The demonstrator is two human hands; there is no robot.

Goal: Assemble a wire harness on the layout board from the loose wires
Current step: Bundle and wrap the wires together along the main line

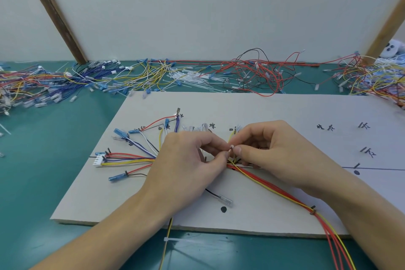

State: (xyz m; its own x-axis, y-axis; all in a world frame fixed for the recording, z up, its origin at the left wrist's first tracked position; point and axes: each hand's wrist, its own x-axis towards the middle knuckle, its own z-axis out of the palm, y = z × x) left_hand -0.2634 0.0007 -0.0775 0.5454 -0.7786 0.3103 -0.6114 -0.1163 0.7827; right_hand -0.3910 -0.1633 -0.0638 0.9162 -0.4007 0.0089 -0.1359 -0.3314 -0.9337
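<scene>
Both hands, left hand [190,160] and right hand [269,149], pinch mid-layout board [285,109].

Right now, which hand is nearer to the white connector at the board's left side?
Left. The left hand lies just right of the white connector, over the fanned wires. The right hand is farther right, past the board's middle.

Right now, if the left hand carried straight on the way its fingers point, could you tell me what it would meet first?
Most likely the right hand: the left hand points rightward, and both hands' fingers already meet on a small pale piece above the wire bundle. Depth is hard to judge.
</scene>
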